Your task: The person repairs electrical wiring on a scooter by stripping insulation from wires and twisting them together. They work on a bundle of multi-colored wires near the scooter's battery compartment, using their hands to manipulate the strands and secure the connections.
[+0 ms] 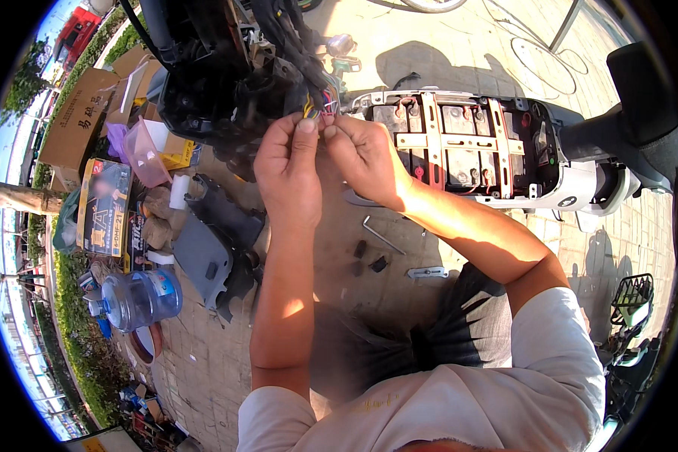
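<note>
Thin coloured wires (329,101) hang out of the dark front part of a scooter (211,83) at the top of the view. My left hand (288,166) pinches yellow wires from this bundle between thumb and forefinger. Close against it, my right hand (365,154) is closed on red and pink wires, its thumb bent over them. The fingertips of both hands almost touch, and they hide the wire ends. To the right lies the scooter's open body, where several batteries (459,162) sit under a metal bracket (459,143).
On the paving below my hands lie a hex key (384,235), a small black part (379,264) and a folding utility knife (427,272). Grey plastic panels (203,256), a water jug (139,299) and cardboard boxes (79,124) stand left. The scooter seat (636,113) is at far right.
</note>
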The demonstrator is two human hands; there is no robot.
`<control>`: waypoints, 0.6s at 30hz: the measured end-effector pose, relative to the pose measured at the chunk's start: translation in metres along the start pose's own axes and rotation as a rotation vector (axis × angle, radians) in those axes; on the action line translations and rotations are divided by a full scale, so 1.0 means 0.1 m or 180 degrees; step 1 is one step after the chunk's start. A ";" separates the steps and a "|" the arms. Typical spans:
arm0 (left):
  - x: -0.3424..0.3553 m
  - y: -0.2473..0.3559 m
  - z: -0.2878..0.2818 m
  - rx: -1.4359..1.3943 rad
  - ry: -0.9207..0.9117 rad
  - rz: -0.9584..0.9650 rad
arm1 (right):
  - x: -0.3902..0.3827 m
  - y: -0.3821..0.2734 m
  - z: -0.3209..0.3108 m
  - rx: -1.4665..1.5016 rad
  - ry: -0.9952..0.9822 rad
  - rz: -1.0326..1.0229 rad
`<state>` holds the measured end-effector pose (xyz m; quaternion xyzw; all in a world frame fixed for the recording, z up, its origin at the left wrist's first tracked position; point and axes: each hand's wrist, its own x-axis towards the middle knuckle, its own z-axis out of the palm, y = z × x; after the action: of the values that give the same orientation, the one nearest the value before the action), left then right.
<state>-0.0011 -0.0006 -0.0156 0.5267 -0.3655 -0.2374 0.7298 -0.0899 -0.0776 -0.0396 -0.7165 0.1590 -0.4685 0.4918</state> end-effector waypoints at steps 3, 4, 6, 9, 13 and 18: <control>0.01 0.00 0.00 0.0018 0.0010 -0.0017 | 0.00 0.01 0.00 0.0014 -0.0011 0.0028; 0.01 0.00 0.00 0.0016 0.0015 -0.0019 | 0.00 0.00 0.00 0.0015 -0.0018 0.0031; 0.01 0.01 0.00 -0.0041 0.0005 -0.0005 | -0.03 -0.09 0.00 0.0085 -0.0080 0.0151; 0.03 -0.01 -0.02 -0.0026 0.0034 -0.0031 | -0.01 -0.24 -0.06 0.0046 -0.0261 0.0287; 0.02 -0.03 -0.03 -0.0039 0.0056 -0.0091 | 0.01 -0.35 -0.15 0.0282 -0.0471 0.0449; 0.01 -0.02 -0.02 -0.0116 -0.0094 -0.0072 | 0.04 -0.37 -0.15 0.0673 -0.0445 0.0386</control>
<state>0.0009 -0.0012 -0.0179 0.5139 -0.3658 -0.2600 0.7311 -0.1084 -0.0713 -0.0044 -0.6806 0.1172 -0.4011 0.6019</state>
